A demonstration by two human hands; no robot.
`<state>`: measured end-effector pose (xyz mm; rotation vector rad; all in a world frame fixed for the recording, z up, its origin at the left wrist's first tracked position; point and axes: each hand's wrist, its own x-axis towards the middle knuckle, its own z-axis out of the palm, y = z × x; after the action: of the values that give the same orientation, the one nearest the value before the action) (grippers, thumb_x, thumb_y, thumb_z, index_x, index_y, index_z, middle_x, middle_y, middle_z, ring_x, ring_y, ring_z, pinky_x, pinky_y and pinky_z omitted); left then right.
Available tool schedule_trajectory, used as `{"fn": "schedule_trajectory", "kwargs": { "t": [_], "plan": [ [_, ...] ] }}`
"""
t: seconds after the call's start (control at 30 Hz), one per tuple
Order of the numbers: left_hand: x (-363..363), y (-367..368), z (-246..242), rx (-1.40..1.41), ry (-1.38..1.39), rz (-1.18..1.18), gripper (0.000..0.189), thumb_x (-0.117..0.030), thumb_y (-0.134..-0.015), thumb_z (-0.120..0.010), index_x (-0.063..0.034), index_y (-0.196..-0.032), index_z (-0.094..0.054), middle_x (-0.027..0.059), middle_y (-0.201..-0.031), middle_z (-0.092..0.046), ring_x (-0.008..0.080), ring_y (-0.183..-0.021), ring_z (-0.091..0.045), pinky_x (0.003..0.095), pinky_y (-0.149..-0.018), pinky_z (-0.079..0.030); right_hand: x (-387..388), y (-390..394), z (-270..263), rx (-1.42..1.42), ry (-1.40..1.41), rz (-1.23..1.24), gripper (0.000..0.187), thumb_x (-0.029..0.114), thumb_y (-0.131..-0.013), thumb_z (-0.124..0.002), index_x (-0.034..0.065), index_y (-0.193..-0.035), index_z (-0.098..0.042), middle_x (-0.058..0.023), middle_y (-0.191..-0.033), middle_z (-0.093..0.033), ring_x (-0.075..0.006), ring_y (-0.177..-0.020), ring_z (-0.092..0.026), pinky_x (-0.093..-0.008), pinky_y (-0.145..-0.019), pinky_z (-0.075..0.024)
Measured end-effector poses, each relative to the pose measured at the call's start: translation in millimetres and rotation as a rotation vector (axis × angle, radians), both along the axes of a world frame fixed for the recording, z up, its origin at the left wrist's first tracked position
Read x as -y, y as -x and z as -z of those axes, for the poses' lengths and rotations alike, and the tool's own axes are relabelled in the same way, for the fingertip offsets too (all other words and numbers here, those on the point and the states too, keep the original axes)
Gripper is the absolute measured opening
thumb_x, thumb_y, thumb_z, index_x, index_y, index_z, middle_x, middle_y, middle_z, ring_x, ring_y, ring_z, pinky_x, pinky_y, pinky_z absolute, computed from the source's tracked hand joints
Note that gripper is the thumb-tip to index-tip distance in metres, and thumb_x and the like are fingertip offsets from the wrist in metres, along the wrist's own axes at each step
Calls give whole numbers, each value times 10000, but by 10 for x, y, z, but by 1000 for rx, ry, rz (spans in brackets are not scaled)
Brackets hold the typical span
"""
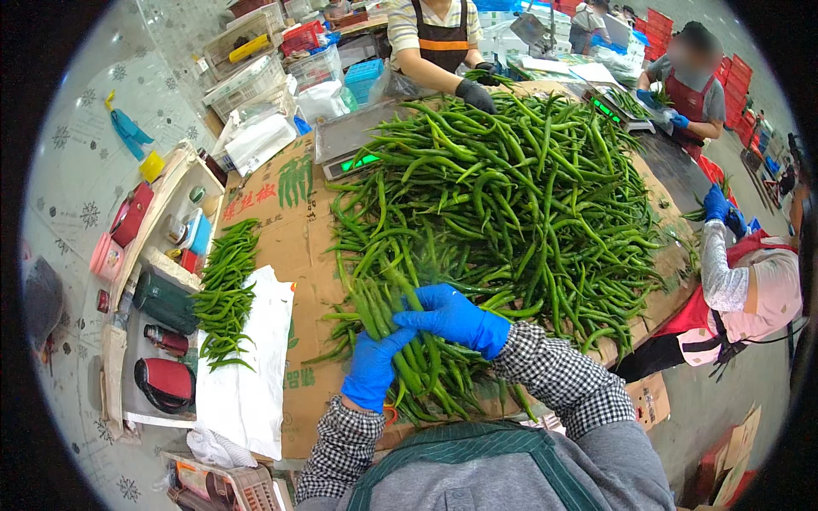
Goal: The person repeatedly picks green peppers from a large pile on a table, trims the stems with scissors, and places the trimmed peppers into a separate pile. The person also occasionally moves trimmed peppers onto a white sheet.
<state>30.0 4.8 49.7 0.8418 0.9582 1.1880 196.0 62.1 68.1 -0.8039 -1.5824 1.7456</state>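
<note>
My left hand (377, 367), in a blue glove, is closed on a small bunch of long green chili peppers (374, 306). Against the bunch, my right hand (447, 317) has its thumb and fingers pinched together at the peppers; what lies between its fingertips is partly hidden. Loose peppers lie beneath both hands. A large heap of green peppers (498, 191) spreads over the cardboard-covered table beyond them. Neatly laid peppers (227, 287) form a stack at the left, partly on white paper (255, 364).
A digital scale (348, 137) sits at the heap's far left, another scale (623, 112) at the far right. Side shelves (160, 268) hold a speaker-like red item and bottles. A person in an apron (441, 38) works opposite; other people stand at the right.
</note>
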Motion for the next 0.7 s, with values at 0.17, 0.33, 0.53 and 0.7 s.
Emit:
{"fn": "schedule_trajectory", "kwargs": {
  "t": [0.17, 0.33, 0.53, 0.7],
  "plan": [
    [15, 2, 16, -42, 14, -66, 436, -46, -835, -641, -33, -1251, -512, 91, -1161, -587, 180, -1015, -581, 312, -855, -490, 24, 24, 247, 17, -62, 38, 409, 360, -892, -605, 16, -1113, -618, -64, -863, -664, -99, -739, -572, -262, -673, -471],
    [22, 3, 80, -64, -2, 19, 477, -44, -813, -656, -26, -1264, -499, 82, -1159, -588, 185, -1019, -577, 323, -866, -482, 140, 57, 108, 70, 187, -116, 477, 385, -895, -590, 34, -1215, -564, -85, -1110, -629, -152, -984, -573, -286, -873, -455],
    [-90, -55, -43, -207, -8, 293, 574, -98, -783, -686, -37, -1302, -448, 78, -1164, -571, 189, -1041, -559, 336, -901, -459, 64, 29, 200, -58, 263, 43, 474, 310, -841, -658, 23, -1204, -552, -104, -1120, -617, -172, -987, -582, -312, -868, -466],
    [-197, -33, 42, 33, 244, 336, 566, -115, -789, -678, -34, -1296, -440, 111, -1162, -564, 229, -1018, -589, 372, -873, -500, 19, 62, 169, -179, 339, 184, 399, 288, -841, -658, 16, -1126, -594, -108, -994, -657, -179, -854, -631, -304, -696, -528]
  ]
}}
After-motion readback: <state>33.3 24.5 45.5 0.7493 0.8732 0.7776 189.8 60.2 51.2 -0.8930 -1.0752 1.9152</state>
